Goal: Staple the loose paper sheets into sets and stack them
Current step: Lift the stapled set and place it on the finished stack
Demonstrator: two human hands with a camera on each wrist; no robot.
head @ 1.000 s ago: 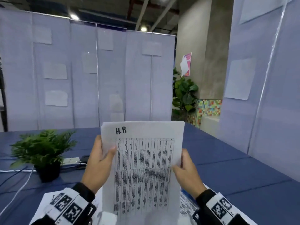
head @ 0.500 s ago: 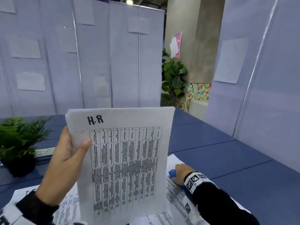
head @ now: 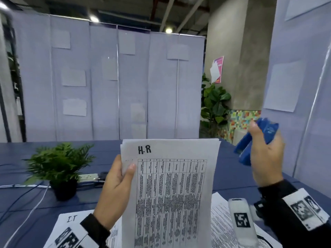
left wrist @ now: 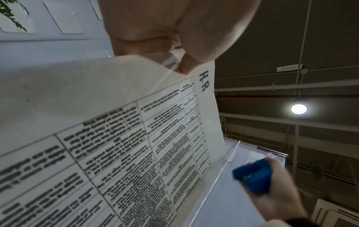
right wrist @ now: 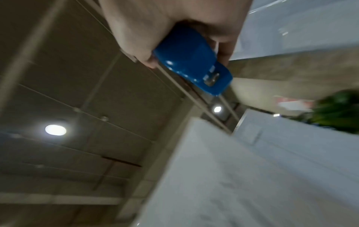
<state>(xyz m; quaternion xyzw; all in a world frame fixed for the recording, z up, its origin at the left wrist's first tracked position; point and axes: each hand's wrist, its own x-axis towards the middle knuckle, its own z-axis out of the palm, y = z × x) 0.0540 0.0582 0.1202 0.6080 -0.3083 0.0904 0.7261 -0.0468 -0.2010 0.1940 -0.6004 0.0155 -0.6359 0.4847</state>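
Observation:
My left hand [head: 118, 183] holds a set of printed sheets [head: 172, 190] upright above the table, thumb on the front near the top left corner; "H.R" is handwritten at the top. The same sheets [left wrist: 136, 153] fill the left wrist view, pinched at their edge. My right hand [head: 265, 154] is raised to the right of the sheets and grips a blue stapler [head: 258, 140], apart from the paper. The stapler [right wrist: 192, 61] shows nose-out in the right wrist view, and blurred as a blue stapler [left wrist: 254, 175] in the left wrist view.
More printed sheets [head: 220, 212] lie on the blue table [head: 232, 179] below, one marked "IT" [head: 71, 219]. A small potted plant [head: 60, 169] stands at the left with a power strip [head: 88, 177] and cables behind it. White partition panels [head: 107, 83] surround the table.
My right hand let go of the sheets, went down to the table, and has come up to the right holding the blue stapler. The left hand keeps the sheets upright.

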